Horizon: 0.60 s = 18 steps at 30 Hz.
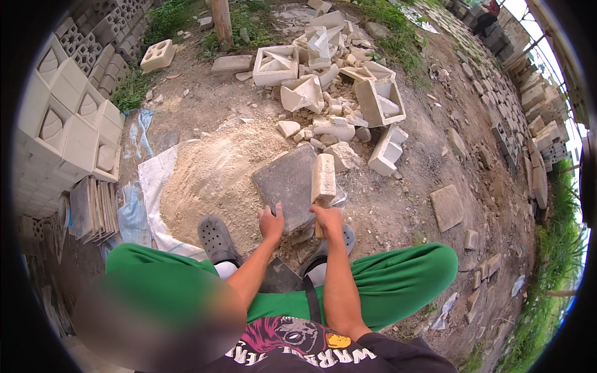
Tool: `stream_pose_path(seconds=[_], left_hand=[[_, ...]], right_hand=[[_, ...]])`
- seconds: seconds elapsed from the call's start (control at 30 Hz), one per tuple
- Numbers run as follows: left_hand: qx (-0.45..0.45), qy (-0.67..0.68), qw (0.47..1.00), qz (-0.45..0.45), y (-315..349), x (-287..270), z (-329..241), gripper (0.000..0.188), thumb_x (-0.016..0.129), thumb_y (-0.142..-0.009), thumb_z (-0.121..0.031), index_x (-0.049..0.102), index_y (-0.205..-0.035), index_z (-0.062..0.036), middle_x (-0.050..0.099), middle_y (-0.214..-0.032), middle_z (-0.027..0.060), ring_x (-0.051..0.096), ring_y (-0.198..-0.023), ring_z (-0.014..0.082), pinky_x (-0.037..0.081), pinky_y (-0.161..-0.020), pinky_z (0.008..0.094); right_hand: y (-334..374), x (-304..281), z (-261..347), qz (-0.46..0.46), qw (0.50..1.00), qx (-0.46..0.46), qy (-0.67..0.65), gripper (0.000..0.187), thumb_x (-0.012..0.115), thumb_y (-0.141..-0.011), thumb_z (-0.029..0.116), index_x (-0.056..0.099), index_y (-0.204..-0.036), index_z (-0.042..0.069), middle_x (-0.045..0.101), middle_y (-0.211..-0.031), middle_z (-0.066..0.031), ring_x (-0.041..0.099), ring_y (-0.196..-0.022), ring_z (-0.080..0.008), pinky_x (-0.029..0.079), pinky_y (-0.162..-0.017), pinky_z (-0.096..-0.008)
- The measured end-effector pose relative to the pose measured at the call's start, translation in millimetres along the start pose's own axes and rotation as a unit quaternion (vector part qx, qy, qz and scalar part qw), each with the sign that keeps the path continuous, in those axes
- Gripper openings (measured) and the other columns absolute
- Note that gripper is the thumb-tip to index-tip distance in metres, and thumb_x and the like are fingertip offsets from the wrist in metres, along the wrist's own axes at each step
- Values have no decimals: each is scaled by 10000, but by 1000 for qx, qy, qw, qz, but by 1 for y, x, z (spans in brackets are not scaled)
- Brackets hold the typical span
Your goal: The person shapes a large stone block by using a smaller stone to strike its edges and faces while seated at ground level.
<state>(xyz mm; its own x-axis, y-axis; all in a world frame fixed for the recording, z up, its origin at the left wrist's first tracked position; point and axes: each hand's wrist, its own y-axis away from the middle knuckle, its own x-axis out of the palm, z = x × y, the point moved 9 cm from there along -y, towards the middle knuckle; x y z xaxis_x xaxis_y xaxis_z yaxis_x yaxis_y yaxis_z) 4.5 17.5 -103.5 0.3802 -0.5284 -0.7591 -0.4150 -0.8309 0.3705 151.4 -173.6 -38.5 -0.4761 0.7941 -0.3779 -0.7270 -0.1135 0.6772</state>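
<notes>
Mallet of pale wood (324, 176), clamped in the right hand (329, 220), is overlapping a dark grey square slab (284, 179), whose near edge the left hand (271, 223) is touching, grip unclear, possibly risking bruises from stray swings.

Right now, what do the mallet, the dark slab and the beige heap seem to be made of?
Mallet: probably wood, unpolished, going by its pale, scuffed block head.
Dark slab: possibly stone or concrete, matte, with a grey, dusty face; metal isn't ruled out.
Beige heap: likely sand or crushed masonry, judging by loose grains.
</notes>
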Motion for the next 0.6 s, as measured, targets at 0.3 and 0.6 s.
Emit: stream_pose_path(seconds=[0.3,0.6], left_hand=[[26,7,999,-40,5,-3,-4,436,617,-938,-394,629,-1126,-1,582,-1099,203,620,-990,410,500,-860,484],[42,-14,998,35,-16,9,-6,436,704,-868,-376,672,-984,43,665,-1009,258,652,-973,407,509,-857,461]], right_hand=[[-26,37,-44,-46,997,-5,55,411,746,-725,297,694,-810,-101,700,-676,-168,719,-594,-266,571,-590,-383],[-54,23,-36,-35,994,-64,83,412,712,-721,313,720,-848,-79,724,-821,-223,736,-689,-301,570,-647,-402]])
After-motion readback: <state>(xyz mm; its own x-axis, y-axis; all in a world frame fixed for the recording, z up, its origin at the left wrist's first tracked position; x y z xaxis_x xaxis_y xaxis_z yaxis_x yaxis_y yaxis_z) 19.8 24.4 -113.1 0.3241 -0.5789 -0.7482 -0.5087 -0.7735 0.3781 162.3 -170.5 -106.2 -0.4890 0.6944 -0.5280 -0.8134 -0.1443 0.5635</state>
